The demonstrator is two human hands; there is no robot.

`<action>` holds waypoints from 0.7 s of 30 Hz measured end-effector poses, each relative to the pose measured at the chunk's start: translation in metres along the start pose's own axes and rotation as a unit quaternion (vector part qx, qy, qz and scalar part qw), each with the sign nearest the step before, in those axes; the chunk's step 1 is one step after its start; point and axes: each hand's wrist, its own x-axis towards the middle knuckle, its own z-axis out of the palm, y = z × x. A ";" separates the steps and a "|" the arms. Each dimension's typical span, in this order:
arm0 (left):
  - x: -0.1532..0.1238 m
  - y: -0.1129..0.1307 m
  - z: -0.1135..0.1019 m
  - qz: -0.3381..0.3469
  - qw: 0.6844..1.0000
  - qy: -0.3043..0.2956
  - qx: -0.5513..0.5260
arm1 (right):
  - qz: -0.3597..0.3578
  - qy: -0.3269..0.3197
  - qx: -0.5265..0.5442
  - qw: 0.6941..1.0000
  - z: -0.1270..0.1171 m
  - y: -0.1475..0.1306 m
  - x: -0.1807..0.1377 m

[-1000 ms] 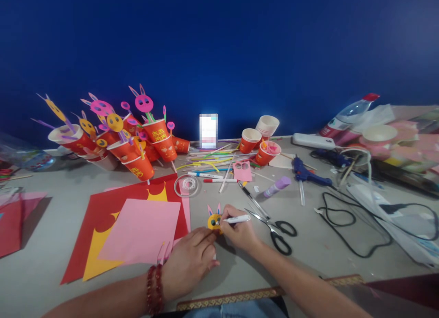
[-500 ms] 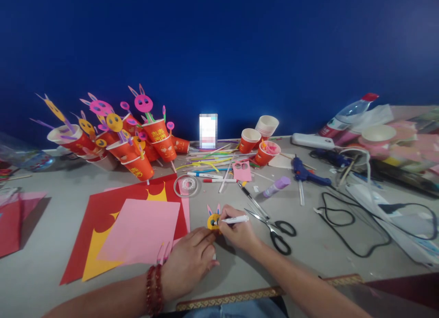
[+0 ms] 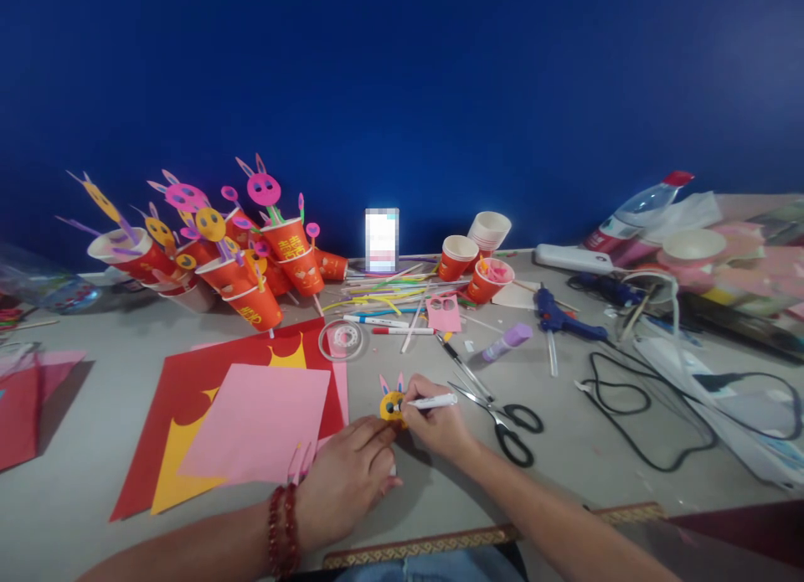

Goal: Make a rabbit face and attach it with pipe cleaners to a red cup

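Observation:
A yellow paper rabbit face [image 3: 387, 409] with pink-and-blue ears and dark eyes lies on the grey table. My right hand [image 3: 433, 416] is closed around a white marker [image 3: 435, 401], its tip at one of the eyes. From the lower left, my left hand [image 3: 348, 479] presses the face's lower edge with its fingertips, the fingers bent and close together. A small white piece shows between the thumb and fingers of that hand; I cannot make out what it is. Right of my right hand lie black-handled scissors [image 3: 502, 420] and a pen [image 3: 466, 368].
Pink paper [image 3: 257, 419] lies over red and yellow sheets at left. Behind stand red paper cups [image 3: 251, 293] with paper animal faces. A tape roll [image 3: 341, 339], a glue stick [image 3: 508, 342], a blue glue gun [image 3: 562, 318] and a black cable [image 3: 666, 465] lie around.
Almost nothing differs. The marker and both hands stay at the rabbit face, with only a very slight shift of the whole view.

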 end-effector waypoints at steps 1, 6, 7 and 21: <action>0.000 0.000 0.000 -0.001 1.000 0.001 -0.001 | 0.000 -0.002 -0.002 1.000 0.000 0.000 0.000; 0.000 -0.001 -0.001 -0.002 1.000 -0.001 -0.004 | 0.001 0.007 -0.001 1.000 0.001 0.002 -0.001; 0.001 -0.001 -0.001 -0.001 1.000 -0.002 -0.004 | 0.001 0.007 0.000 1.000 0.001 0.002 -0.001; 0.002 -0.001 -0.002 -0.003 1.000 0.001 -0.004 | 0.004 0.007 0.009 1.000 -0.001 -0.001 0.000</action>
